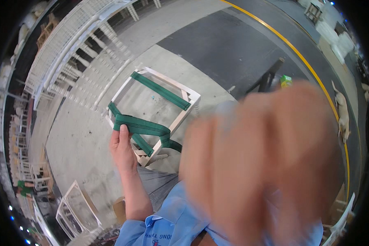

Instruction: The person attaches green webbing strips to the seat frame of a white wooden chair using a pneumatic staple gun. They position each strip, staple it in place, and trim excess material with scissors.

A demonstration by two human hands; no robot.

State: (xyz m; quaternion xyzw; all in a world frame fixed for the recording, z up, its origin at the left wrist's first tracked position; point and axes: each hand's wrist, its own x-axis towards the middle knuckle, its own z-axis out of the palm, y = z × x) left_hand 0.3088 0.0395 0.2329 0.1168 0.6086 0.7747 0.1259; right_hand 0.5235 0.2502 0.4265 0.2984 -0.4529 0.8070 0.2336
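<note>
My left hand (124,152) pinches a green webbing strap (141,125) between thumb and fingers. The strap runs to the right, folds over and trails down towards my lap. Beyond it is a pale wooden seat frame (177,119), tilted in front of my knees. One green band (160,90) is stretched across the far part of this frame, and a shorter green piece (143,144) shows across its near part. My right hand (258,164) is very close to the camera and smeared by motion. Its fingers look bent, but what they hold, if anything, is hidden.
White furniture with turned spindles (80,61) stands at the upper left. A white wooden frame (78,211) is at the lower left. Behind my right hand are a dark stand (270,74) and a green box (286,80). A dog (342,112) lies by the yellow floor line (307,65).
</note>
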